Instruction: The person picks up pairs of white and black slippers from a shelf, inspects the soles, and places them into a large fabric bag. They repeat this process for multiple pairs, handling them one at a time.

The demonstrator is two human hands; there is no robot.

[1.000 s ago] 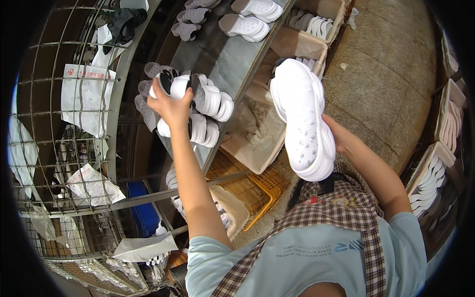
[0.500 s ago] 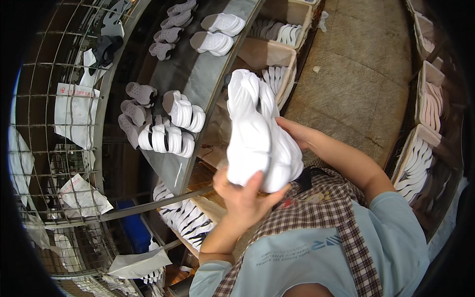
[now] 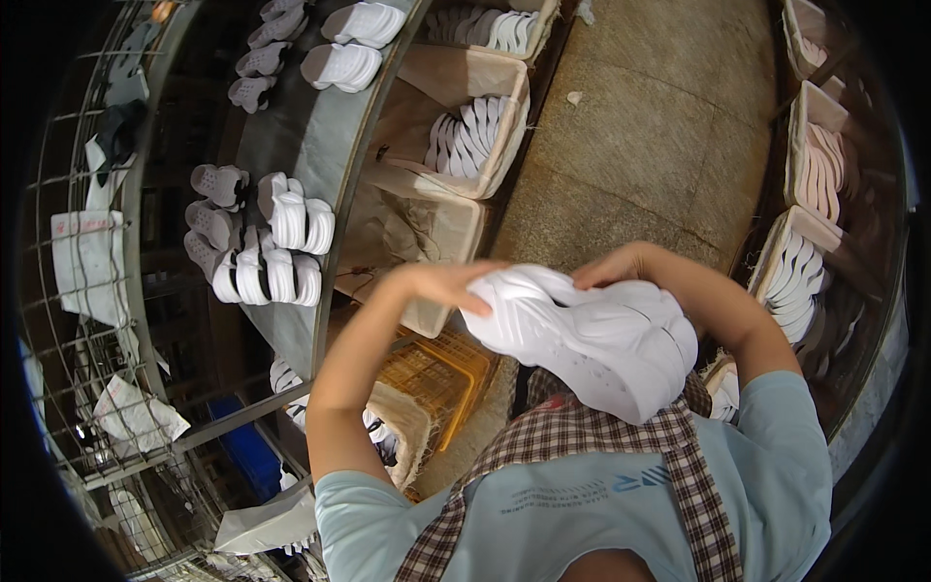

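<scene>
A thick pair of white shoe soles (image 3: 582, 339) is held in front of my chest, lying tilted with the sculpted sidewalls up. My left hand (image 3: 451, 283) grips their left end, thumb on the near side and fingers behind. At the far edge, the fingers of my right hand (image 3: 621, 267) close around the soles from above. Part of each hand's grip is hidden behind the soles.
To the left, a metal shelf (image 3: 296, 145) carries stacked white soles (image 3: 276, 252), beside a wire mesh rack (image 3: 87, 262). Cloth-lined bins (image 3: 485, 189) of soles line the aisle (image 3: 640, 126) on both sides. A yellow crate (image 3: 436, 383) sits low at left.
The soles have turned from upright to lying crosswise and come down nearer my chest. My left hand has moved from their lower end to the left end, farther out. The view has shifted right.
</scene>
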